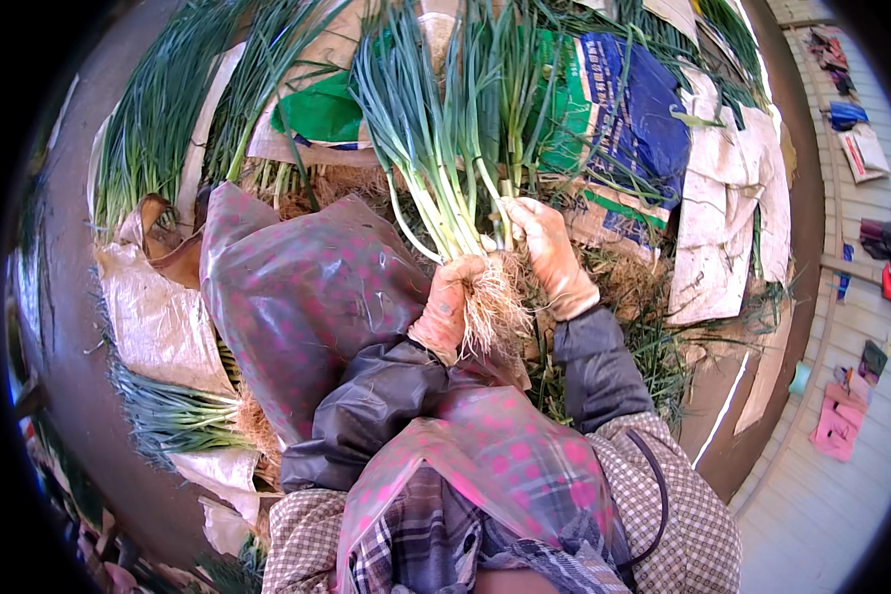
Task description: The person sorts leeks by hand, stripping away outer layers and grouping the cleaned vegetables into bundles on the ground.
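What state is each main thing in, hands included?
Green onion bunch, gripped, roots attached
Left hand, closed around the bunch near its roots
Right hand, fingers curled in, apparently pinching a stalk
Spotted plastic apron, draped, creased
Blue-and-green sack, wrinkled, leaf-strewn
Whitish sacking, crumpled
Lower-left green onions, lying down, roots attached

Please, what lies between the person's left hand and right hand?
In the head view, the pale, stringy roots of the long, green-leaved onion bunch lie between the left hand and right hand.
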Motion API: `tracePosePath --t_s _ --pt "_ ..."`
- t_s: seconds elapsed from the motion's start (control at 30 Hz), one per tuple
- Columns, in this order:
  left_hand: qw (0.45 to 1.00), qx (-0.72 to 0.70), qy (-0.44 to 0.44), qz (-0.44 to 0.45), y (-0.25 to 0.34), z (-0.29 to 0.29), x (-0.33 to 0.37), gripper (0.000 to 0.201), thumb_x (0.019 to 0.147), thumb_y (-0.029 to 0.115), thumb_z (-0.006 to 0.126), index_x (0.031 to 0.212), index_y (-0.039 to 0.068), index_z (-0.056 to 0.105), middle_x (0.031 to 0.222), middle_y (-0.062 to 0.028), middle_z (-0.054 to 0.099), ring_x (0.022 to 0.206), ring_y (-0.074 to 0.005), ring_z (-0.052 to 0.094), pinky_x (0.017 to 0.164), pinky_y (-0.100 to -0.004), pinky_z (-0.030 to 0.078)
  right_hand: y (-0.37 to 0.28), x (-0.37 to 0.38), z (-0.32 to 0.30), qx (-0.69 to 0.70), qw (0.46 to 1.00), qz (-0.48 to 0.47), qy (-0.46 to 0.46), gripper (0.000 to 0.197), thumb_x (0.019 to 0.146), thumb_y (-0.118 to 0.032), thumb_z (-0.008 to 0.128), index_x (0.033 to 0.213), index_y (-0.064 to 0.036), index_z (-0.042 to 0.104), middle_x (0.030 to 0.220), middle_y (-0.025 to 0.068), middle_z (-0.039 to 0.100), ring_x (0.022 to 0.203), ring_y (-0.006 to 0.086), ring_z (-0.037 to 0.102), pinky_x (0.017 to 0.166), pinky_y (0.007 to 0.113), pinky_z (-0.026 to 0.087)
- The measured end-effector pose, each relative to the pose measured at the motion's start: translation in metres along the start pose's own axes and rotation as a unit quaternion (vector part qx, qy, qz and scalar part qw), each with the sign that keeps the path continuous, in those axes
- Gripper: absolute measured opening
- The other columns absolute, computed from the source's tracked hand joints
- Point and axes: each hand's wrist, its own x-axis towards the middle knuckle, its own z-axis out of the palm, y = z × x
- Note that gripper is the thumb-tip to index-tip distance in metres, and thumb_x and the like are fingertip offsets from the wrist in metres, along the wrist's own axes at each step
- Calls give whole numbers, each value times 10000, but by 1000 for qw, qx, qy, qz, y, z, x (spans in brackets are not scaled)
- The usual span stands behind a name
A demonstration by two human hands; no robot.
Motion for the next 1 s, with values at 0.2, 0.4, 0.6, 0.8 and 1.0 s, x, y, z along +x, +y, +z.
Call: tracePosePath --t_s 0.2,0.4,0.6,0.8,1.0 --pt "999 -14 -32 27 1 23 -13 352 826 174 590 1087 -63 594 887 -102 658 777 -205 638 710 -322 538 23 -63 -9 -448 857 -236 98 125 874 -178 599 818 -66 604 638 138 561 608 316 580 541 377 462" --pt "988 57 -112 94 -6 13 -6 358 828 132 596 1126 -65 574 907 -97 648 781 -187 631 698 -334 543 36 -95 -62 -522 825 164 -141 442 887 -467 523 1090 -94 645 915 173 677 899 328 647 785 397 499" --pt "996 87 23 11 -10 8 7 304 787 81 546 1073 -16 584 864 -70 637 737 -177 622 688 -298 525 15 -15 -42 -98 981 51 -156 327 872 -277 639 973 34 630 829 70 626 736 149 548 657 302 441" --pt "988 138 22 61 -14 7 12 240 826 58 558 1054 -10 586 822 -48 628 712 -141 612 655 -275 506 22 -13 -13 -599 789 -118 -66 279 859 -318 581 754 -71 659 641 127 636 577 333 620 520 411 476" --pt "996 64 24 60 -2 11 -2 433 850 66 532 1276 20 473 1066 -112 597 918 -203 623 802 -336 543 -65 -55 -28 -162 954 86 -238 309 956 -237 516 725 -64 627 534 -7 525 445 60 482 416 232 362"
